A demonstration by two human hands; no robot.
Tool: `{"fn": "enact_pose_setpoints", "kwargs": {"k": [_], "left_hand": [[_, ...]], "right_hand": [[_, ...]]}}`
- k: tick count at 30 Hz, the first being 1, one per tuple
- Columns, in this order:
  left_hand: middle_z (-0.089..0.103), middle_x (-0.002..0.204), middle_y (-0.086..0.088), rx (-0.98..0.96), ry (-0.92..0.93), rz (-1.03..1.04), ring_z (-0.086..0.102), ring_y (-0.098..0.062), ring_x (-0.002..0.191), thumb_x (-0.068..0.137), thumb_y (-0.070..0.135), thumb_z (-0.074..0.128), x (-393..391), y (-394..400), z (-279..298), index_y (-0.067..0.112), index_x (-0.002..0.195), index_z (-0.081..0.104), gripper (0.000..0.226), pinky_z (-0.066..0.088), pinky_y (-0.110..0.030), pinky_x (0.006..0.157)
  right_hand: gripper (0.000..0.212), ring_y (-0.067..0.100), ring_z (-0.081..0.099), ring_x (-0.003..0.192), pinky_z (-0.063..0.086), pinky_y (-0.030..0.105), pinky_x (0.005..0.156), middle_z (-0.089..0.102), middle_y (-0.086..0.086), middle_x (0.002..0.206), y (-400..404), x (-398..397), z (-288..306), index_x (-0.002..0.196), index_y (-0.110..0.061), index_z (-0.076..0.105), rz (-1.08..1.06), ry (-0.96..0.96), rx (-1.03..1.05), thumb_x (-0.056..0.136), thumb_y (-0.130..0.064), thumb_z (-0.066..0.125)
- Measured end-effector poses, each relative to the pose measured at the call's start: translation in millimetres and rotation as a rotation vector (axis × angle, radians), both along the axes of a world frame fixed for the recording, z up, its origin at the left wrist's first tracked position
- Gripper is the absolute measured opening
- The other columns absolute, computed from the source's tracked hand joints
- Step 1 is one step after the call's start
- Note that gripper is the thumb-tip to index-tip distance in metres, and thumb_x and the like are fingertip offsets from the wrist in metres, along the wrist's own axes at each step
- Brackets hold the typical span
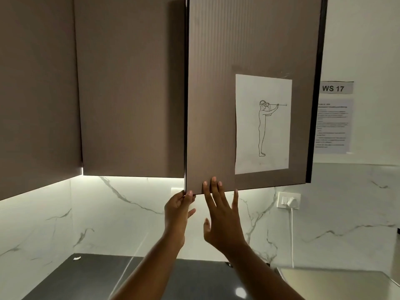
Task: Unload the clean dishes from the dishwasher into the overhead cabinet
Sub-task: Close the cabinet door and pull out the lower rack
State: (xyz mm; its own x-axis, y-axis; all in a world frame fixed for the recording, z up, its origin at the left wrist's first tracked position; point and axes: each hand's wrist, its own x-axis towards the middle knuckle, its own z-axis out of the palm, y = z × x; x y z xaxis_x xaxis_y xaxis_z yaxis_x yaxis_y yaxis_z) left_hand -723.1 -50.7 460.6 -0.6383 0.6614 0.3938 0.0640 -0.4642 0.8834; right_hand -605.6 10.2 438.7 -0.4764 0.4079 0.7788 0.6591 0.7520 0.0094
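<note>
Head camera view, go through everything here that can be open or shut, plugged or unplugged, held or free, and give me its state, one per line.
Right cabinet door: swung partly open, lower corner held.
Left cabinet door: closed.
Left hand: pinching the open door's lower corner edge.
Right hand: fingers straight, fingertips on the door's bottom edge.
Drawing sheet: taped flat to the open door.
Plug: in the wall socket.
Under-cabinet light: on.

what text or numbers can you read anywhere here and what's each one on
"WS 17": on a grey label strip taped to the white wall right of the cabinet door.
Printed notice below that strip: several lines of text, too small and blurred to read.
Paper sheet taped on the cabinet door: only a line drawing of a standing figure, no words.
Wall socket: no legible marking.
</note>
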Motion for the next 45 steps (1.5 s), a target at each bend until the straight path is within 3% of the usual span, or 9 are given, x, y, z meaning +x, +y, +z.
{"fn": "enact_pose_setpoints", "kwargs": {"k": [4,8,12,16,18,23,30,38,45], "left_hand": [[0.067,0.12,0.002,0.023,-0.174,-0.116,0.063,-0.02,0.114,0.083,0.042,0.066,-14.7,26.8,-5.5,0.02,0.118,0.064,0.041,0.056,-0.037,0.09],[0.061,0.132,-0.006,0.061,-0.406,-0.359,0.057,-0.025,0.123,0.073,0.044,0.065,-35.7,53.3,-5.9,0.014,0.131,0.055,0.065,0.044,-0.043,0.105],[0.063,0.132,-0.008,0.069,-0.421,-0.499,0.06,-0.023,0.121,0.083,0.041,0.058,-43.5,69.0,-6.6,0.011,0.136,0.051,0.061,0.042,-0.039,0.107],[0.062,0.133,-0.008,0.081,-0.418,-0.507,0.057,-0.024,0.125,0.077,0.044,0.06,-52.7,93.5,-6.6,0.01,0.137,0.05,0.069,0.034,-0.044,0.115],[0.062,0.132,-0.007,0.071,-0.403,-0.481,0.058,-0.023,0.124,0.079,0.046,0.058,-55.7,102.6,-6.8,0.011,0.137,0.05,0.068,0.038,-0.042,0.112],[0.07,0.118,-0.006,0.025,-0.428,-0.333,0.067,-0.024,0.11,0.092,0.036,0.058,-52.2,125.8,-5.1,0.013,0.126,0.059,0.042,0.054,-0.035,0.085],[0.072,0.115,-0.003,0.022,-0.366,-0.232,0.066,-0.023,0.11,0.09,0.036,0.061,-50.3,134.1,-5.3,0.015,0.119,0.063,0.035,0.051,-0.04,0.092],[0.073,0.105,0.002,-0.068,-0.201,-0.113,0.069,-0.016,0.097,0.092,0.033,0.061,-47.9,116.7,3.2,0.021,0.104,0.067,0.018,0.057,-0.028,0.079],[0.07,0.114,-0.001,-0.148,-0.127,-0.088,0.069,-0.018,0.099,0.093,0.032,0.062,-39.2,92.7,6.0,0.017,0.119,0.062,0.03,0.057,-0.028,0.079]], "right_hand": [[0.105,0.028,0.003,0.154,0.017,0.067,0.115,-0.001,0.005,0.167,23.4,-14.8,-2.3,0.159,-0.023,0.001,0.018,0.004,0.021,0.075,-0.034,0.063],[0.104,0.028,0.002,0.154,0.016,0.066,0.116,0.001,0.005,0.167,54.5,-36.2,-7.3,0.159,-0.019,0.013,0.012,0.006,0.032,0.073,-0.035,0.07],[0.102,0.03,0.004,0.153,0.013,0.066,0.117,0.006,0.006,0.167,72.0,-53.8,-14.1,0.158,-0.019,0.02,0.018,0.015,0.03,0.071,-0.037,0.072],[0.103,0.032,0.007,0.153,0.016,0.066,0.116,0.01,0.006,0.166,101.1,-65.0,-21.6,0.157,-0.019,0.024,0.024,0.013,0.063,0.069,-0.034,0.076],[0.104,0.032,0.008,0.153,0.018,0.066,0.116,0.011,0.006,0.166,112.0,-67.9,-23.6,0.157,-0.019,0.024,0.032,0.011,0.085,0.069,-0.034,0.077],[0.101,0.033,0.008,0.153,0.021,0.066,0.115,0.011,0.008,0.166,124.3,-74.6,-27.3,0.157,-0.017,0.024,0.021,0.016,0.124,0.072,-0.041,0.073],[0.101,0.034,0.003,0.153,0.018,0.066,0.115,0.004,0.01,0.166,127.2,-74.2,-27.9,0.158,-0.016,0.017,0.009,-0.011,0.149,0.074,-0.037,0.069],[0.103,0.036,0.001,0.153,0.014,0.07,0.114,0.0,0.012,0.166,114.7,-68.6,-23.6,0.158,-0.016,0.012,-0.011,-0.058,0.106,0.073,-0.032,0.068],[0.092,0.035,0.006,0.153,0.013,0.067,0.116,0.01,0.011,0.166,99.9,-57.7,-13.7,0.156,-0.017,0.025,-0.023,-0.052,0.112,0.078,-0.038,0.069]]}}
